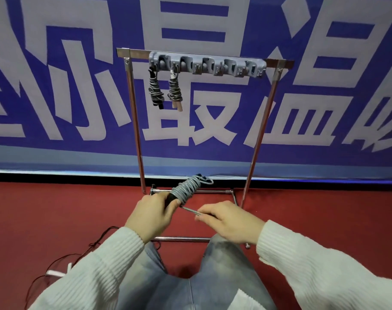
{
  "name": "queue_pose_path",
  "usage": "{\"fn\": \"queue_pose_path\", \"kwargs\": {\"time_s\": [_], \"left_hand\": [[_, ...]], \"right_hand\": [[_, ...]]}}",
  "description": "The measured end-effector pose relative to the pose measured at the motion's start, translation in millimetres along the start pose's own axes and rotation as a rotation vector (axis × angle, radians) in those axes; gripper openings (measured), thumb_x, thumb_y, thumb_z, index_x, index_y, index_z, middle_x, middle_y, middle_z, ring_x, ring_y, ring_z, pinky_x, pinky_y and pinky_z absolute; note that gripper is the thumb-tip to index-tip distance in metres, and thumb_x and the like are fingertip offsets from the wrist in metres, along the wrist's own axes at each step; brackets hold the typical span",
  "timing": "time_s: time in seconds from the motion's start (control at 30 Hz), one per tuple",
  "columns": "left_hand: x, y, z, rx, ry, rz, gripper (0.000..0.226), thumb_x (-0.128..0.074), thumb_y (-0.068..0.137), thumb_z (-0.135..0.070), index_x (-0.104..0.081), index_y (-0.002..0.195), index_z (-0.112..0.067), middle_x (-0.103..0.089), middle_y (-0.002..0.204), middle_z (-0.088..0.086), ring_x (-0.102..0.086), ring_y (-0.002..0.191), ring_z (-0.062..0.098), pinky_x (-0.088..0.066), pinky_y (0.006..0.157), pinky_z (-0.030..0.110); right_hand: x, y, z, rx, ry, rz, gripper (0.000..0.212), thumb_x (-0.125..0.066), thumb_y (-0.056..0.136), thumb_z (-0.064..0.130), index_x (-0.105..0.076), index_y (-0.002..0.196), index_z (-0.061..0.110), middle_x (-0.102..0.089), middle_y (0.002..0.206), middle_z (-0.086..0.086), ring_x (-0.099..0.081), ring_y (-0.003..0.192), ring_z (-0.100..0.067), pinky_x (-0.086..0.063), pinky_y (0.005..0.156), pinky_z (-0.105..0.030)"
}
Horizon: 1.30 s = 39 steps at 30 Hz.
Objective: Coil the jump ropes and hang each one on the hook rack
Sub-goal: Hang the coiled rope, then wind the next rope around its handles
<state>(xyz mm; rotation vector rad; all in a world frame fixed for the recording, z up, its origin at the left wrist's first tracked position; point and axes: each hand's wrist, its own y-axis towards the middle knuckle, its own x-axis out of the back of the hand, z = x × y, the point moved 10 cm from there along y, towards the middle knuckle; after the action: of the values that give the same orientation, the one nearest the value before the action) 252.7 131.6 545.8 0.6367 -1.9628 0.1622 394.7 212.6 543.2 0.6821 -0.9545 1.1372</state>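
jump rope [186, 190] sits below the hook rack [207, 66], left hand [154, 209] gripping its handles, right hand [226, 218] pinching the loose end. i'd keep wraps tight, then tuck.

A broad blue banner [302, 153] printed with large pale characters fills the wall behind, with a lighter blue band along its lower edge. Beneath it runs a dark strip [56, 176], then a red floor [324, 209] spreads toward the viewer. Thin dark cables [63, 258] trail over the floor at lower left, near a small white object [56, 273]
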Motion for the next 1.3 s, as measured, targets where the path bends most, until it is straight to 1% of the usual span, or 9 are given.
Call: {"fn": "queue_pose_path", "kwargs": {"time_s": [0.17, 0.37, 0.5, 0.63, 0.77, 0.9, 1.07, 1.17, 1.3], "left_hand": [[-44, -4, -29, -0.179, 0.453, 0.249, 0.041, -0.04, 0.102, -0.057, -0.053, 0.118, -0.022, -0.071, 0.112, 0.012, -0.066, 0.101, 0.041, -0.047, 0.075, 0.041], [-29, -71, -101, -0.694, 0.079, 0.461, 0.015, -0.048, 0.105, -0.035, -0.05, 0.102, -0.021, -0.063, 0.086, 0.004, -0.055, 0.07, 0.024, -0.039, 0.065, 0.033], [10, -70, -97, -0.527, -0.69, 0.494, 0.012, -0.054, 0.104, -0.028, -0.065, 0.106, -0.022, -0.061, 0.078, -0.008, -0.051, 0.067, 0.011, -0.043, 0.065, 0.024], [11, -44, -67, -0.179, -1.034, 0.247, 0.024, -0.052, 0.097, -0.036, -0.062, 0.089, -0.015, -0.056, 0.067, 0.001, -0.038, 0.055, 0.011, -0.03, 0.053, 0.022], [3, -27, -51, -0.104, -0.787, -0.087, 0.025, -0.05, 0.095, -0.034, -0.063, 0.087, -0.014, -0.063, 0.065, -0.004, -0.047, 0.051, 0.005, -0.036, 0.052, 0.021], [-17, -28, -46, -0.006, -0.616, -0.302, 0.011, -0.055, 0.101, -0.017, -0.058, 0.097, -0.027, -0.064, 0.071, -0.012, -0.061, 0.069, 0.008, -0.042, 0.062, 0.027], [-50, -36, -45, 0.043, -0.779, -0.067, 0.06, -0.052, 0.101, -0.019, -0.025, 0.149, -0.043, -0.07, 0.093, -0.022, -0.064, 0.083, -0.009, -0.051, 0.08, 0.023], [-58, -39, -49, 0.042, -1.0, 0.102, 0.047, -0.055, 0.086, -0.02, -0.046, 0.131, -0.03, -0.069, 0.109, 0.004, -0.063, 0.089, 0.009, -0.055, 0.088, 0.041], [-44, -30, -43, 0.158, -1.177, -0.115, 0.018, -0.061, 0.101, -0.016, -0.052, 0.114, -0.008, -0.069, 0.09, 0.01, -0.067, 0.077, 0.018, -0.06, 0.078, 0.042]], "right_hand": [[29, 11, 43, 0.261, -0.569, 0.047, 0.022, -0.053, 0.1, 0.046, -0.068, 0.105, 0.033, -0.074, 0.092, 0.005, -0.068, 0.087, -0.022, -0.043, 0.068, -0.034], [33, 11, 36, 0.119, 0.42, 0.31, 0.005, -0.08, 0.087, 0.014, -0.076, 0.089, 0.011, -0.068, 0.067, 0.008, -0.057, 0.059, -0.006, -0.047, 0.058, -0.026], [24, 2, 26, 0.059, 0.864, 0.149, 0.018, -0.06, 0.098, 0.003, -0.068, 0.089, 0.015, -0.07, 0.072, 0.012, -0.062, 0.064, 0.001, -0.047, 0.061, -0.013], [0, -3, 9, -0.141, 1.205, -0.11, 0.025, -0.05, 0.1, -0.004, -0.054, 0.083, 0.014, -0.045, 0.055, 0.005, -0.028, 0.039, -0.002, -0.019, 0.038, -0.014], [-7, -3, 4, -0.23, 1.371, -0.385, 0.027, -0.042, 0.1, -0.007, -0.054, 0.116, 0.01, -0.051, 0.064, -0.004, -0.031, 0.041, -0.005, -0.022, 0.038, -0.016], [-11, -7, -16, -0.389, 1.412, -0.579, 0.022, -0.042, 0.098, -0.009, -0.056, 0.104, 0.006, -0.054, 0.061, -0.006, -0.044, 0.043, -0.008, -0.033, 0.041, -0.019], [-13, -20, -24, -0.432, 1.169, -0.568, 0.013, -0.046, 0.096, -0.007, -0.055, 0.101, 0.001, -0.058, 0.059, -0.005, -0.048, 0.045, -0.01, -0.039, 0.044, -0.023], [-5, -19, -30, -0.438, 1.06, -0.522, 0.016, -0.049, 0.094, -0.005, -0.062, 0.103, -0.004, -0.057, 0.058, -0.001, -0.046, 0.046, -0.007, -0.036, 0.044, -0.019], [-11, -12, -15, -0.395, 1.01, -0.464, 0.012, -0.051, 0.093, -0.002, -0.061, 0.099, -0.001, -0.056, 0.057, 0.0, -0.045, 0.046, -0.008, -0.036, 0.044, -0.02]]}}
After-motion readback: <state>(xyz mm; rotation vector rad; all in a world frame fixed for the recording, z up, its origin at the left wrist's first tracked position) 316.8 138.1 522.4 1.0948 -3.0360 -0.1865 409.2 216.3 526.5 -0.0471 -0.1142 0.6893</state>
